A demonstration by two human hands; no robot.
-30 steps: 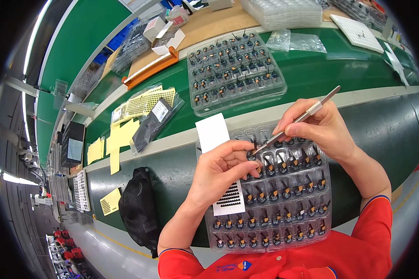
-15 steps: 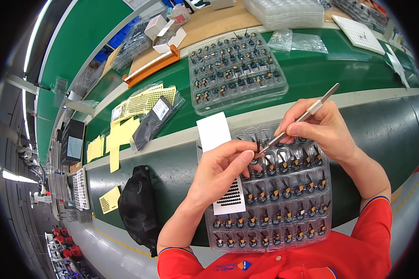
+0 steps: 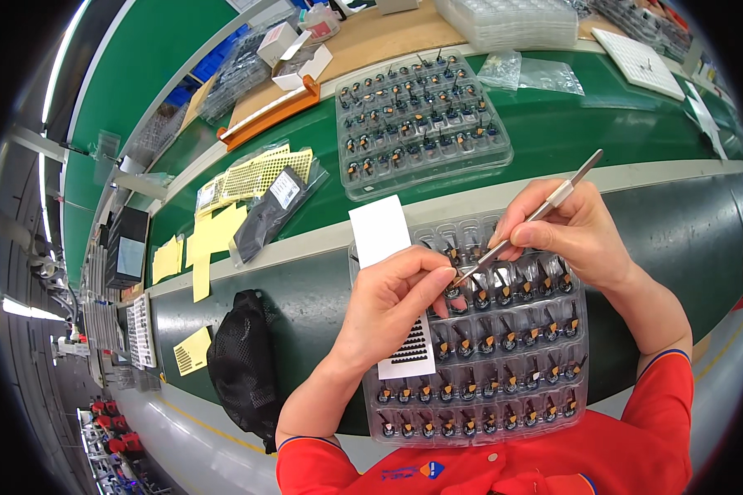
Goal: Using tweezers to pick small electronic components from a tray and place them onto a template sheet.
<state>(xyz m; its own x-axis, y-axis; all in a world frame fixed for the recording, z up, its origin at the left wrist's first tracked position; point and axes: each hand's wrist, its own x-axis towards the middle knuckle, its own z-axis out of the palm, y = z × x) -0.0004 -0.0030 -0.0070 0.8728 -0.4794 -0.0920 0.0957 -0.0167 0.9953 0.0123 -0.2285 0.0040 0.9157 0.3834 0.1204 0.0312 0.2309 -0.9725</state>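
Between the thumb and fingers of my left hand (image 3: 392, 301) is a small dark round part (image 3: 452, 291), mostly covered by the fingertips. My right hand (image 3: 565, 231) grips a slim pointed metal tool (image 3: 582, 169) like a pen, its tip down at that part. Whether the tool has one blade or two tweezer arms cannot be made out. Both hands are over a clear plastic tray (image 3: 479, 431) with rows of small black parts, each with a black stem and an orange patch. A white sheet (image 3: 378, 231) with rows of black pieces lies partly under my left hand.
A second filled clear tray (image 3: 425, 183) sits on the green bench beyond. To the left are yellow sheets (image 3: 215, 235), a dark bagged packet (image 3: 268, 214) and a black mesh bag (image 3: 243, 363). An orange holder (image 3: 272, 114) and stacked clear trays (image 3: 512, 25) stand farther back.
The small part has turned in my left fingers; a dark stem that stood up by the fingertips no longer shows there. The tool tip stays close to it, and both hands barely shift.
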